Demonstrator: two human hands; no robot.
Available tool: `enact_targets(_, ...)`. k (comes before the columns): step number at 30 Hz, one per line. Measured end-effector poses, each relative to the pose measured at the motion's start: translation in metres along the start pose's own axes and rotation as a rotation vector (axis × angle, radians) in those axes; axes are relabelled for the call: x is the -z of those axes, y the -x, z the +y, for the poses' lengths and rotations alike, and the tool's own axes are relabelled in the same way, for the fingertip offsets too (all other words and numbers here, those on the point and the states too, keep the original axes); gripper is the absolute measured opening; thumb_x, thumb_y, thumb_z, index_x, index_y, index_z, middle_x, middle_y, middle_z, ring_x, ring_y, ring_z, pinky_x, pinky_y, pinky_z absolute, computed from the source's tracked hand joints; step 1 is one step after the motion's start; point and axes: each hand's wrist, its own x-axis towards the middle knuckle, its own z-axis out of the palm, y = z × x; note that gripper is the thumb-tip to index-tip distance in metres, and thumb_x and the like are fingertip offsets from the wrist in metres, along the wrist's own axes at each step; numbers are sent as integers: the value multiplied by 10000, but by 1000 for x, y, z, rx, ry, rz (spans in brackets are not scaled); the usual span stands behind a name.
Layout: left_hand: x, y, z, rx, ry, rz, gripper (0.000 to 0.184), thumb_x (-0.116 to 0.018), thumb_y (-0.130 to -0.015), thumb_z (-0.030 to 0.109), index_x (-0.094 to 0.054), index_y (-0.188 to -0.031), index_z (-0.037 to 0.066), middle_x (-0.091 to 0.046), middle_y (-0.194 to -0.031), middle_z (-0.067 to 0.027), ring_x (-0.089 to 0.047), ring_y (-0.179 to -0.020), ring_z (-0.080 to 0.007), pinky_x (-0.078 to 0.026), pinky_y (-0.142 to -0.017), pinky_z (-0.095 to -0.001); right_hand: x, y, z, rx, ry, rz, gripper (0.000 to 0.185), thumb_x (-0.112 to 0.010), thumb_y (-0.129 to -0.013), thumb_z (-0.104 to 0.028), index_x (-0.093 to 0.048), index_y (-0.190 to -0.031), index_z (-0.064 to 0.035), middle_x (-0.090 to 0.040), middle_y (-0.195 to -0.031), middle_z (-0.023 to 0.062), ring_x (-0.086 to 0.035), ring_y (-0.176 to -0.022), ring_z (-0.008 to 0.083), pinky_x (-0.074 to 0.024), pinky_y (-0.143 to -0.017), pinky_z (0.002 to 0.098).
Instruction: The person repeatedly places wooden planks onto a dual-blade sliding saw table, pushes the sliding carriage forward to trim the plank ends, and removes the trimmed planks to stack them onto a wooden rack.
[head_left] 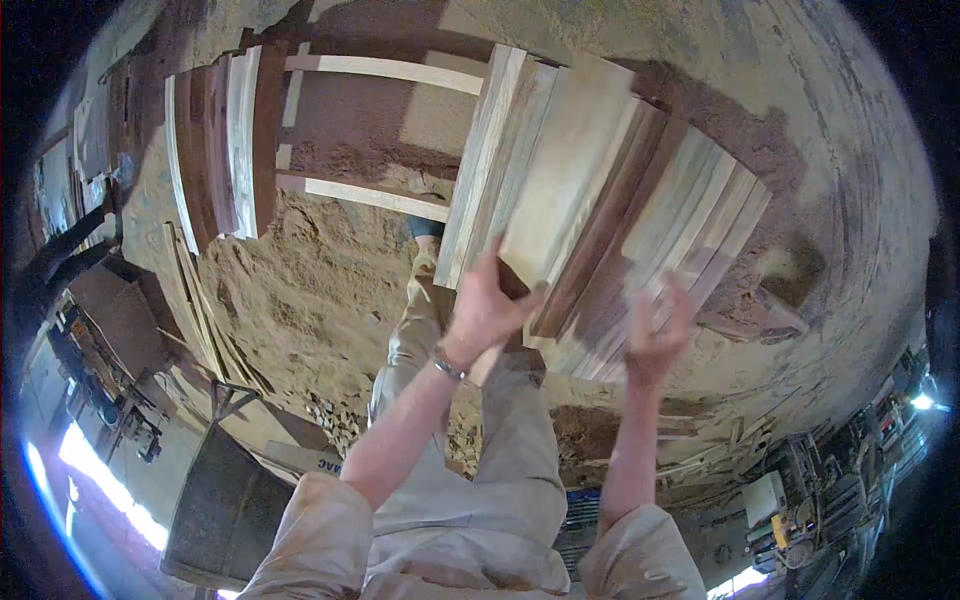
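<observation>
Several wooden boards lie side by side across two pale wooden rails. A wide pale board (575,170), slightly blurred, lies among them beside a dark brown board (602,225). My left hand (490,312) is at the near ends of the boards, its thumb and forefinger spread apart; whether it touches the wood I cannot tell. To the right, my right hand (660,335) is raised over the near ends of the greyish boards (690,205). Its fingers are bent, apart and a little smeared by motion, with nothing visible between them.
Another stack of boards (215,150) sits on the left ends of the rails (375,195). Thin wooden strips (195,300) lie on the sandy ground. A dark bin-like object (225,505) stands at lower left, and machinery (810,505) at lower right.
</observation>
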Motion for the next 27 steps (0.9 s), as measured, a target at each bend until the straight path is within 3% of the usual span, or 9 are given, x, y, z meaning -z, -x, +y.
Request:
enact_targets(2, 2, -17, -12, -230, -150, 196, 890, -846, -716, 353, -413, -1328, -127, -595, -1071, -230, -587, -1021, -308, -477, -910, -415, 14, -29, 70, 20, 293, 376, 517, -724, -848, -268, -563, -1220, 53, -604, -1195, 174, -564, -1120, 294, -408, -1001, 390)
enact_targets(6, -29, -46, -24, -532, -476, 407, 806, -779, -766, 397, -449, -1341, -62, -487, -1257, -248, -513, -1122, -394, -430, -981, -441, 28, -34, 139, -650, -397, 38, 567, -761, -830, -282, -562, -1233, 64, -571, -1257, 180, -552, -1111, 252, -425, -970, 370)
enact_targets(9, -67, -61, -39, -367, -435, 193, 807, -721, -790, 404, -379, -1397, -4, -426, -1336, -254, -456, -1201, -425, -417, -999, -456, 32, -32, 162, -761, -258, -17, 554, -710, -871, -333, -574, -1252, 46, -587, -1248, 142, -556, -1095, 214, -432, -947, 341)
enact_targets(13, -48, -48, -60, -354, -218, 30, 682, -666, -832, 381, -432, -1366, 28, -551, -1232, -241, -550, -1103, -417, -447, -970, -470, 44, -27, 162, -555, -236, -137, 484, -720, -863, -361, -633, -1129, 34, -627, -1059, 91, -576, -952, 170, -464, -825, 315)
enact_targets(18, 63, 20, -73, -186, -287, 20, 573, -666, -848, 339, -536, -1309, 23, -565, -1288, -192, -556, -1169, -349, -448, -1007, -407, 62, -58, 227, -417, -75, -223, 703, -665, -880, -478, -517, -1330, 42, -585, -1276, 197, -588, -1082, 270, -466, -944, 362)
enact_targets(20, 127, 44, -83, -15, -78, 143, 570, -676, -832, 356, -564, -1281, 23, -609, -1229, -198, -582, -1137, -353, -462, -989, -405, 51, -49, 138, -160, 461, 52, 763, -631, -891, -507, -446, -1368, 58, -572, -1286, 221, -576, -1110, 308, -452, -976, 424)
enact_targets(21, 142, 36, -133, -182, -208, 439, 528, -675, -819, 386, -624, -1181, 4, -638, -1164, -206, -626, -1064, -357, -502, -925, -415, 44, -44, 79, -96, 732, 227, 793, -614, -896, -522, -411, -1387, 67, -565, -1291, 233, -570, -1124, 327, -445, -992, 455)
enact_targets(24, 240, 39, -190, 193, -54, 508, 664, -756, -722, 456, -620, -1186, 1, -680, -1064, -194, -648, -1024, -342, -514, -901, -395, 6, -25, -51, 556, 877, 148, 816, -714, -849, -409, -359, -1401, 75, -493, -1346, 238, -523, -1183, 360, -414, -1038, 454)
enact_targets(27, 315, 12, -273, 475, 79, 517, 731, -789, -682, 506, -611, -1173, -6, -687, -974, -176, -665, -937, -284, -520, -831, -370, -68, 1, -139, 628, 515, -146, 746, -747, -851, -315, -381, -1382, 59, -474, -1357, 223, -511, -1203, 343, -415, -1042, 429)
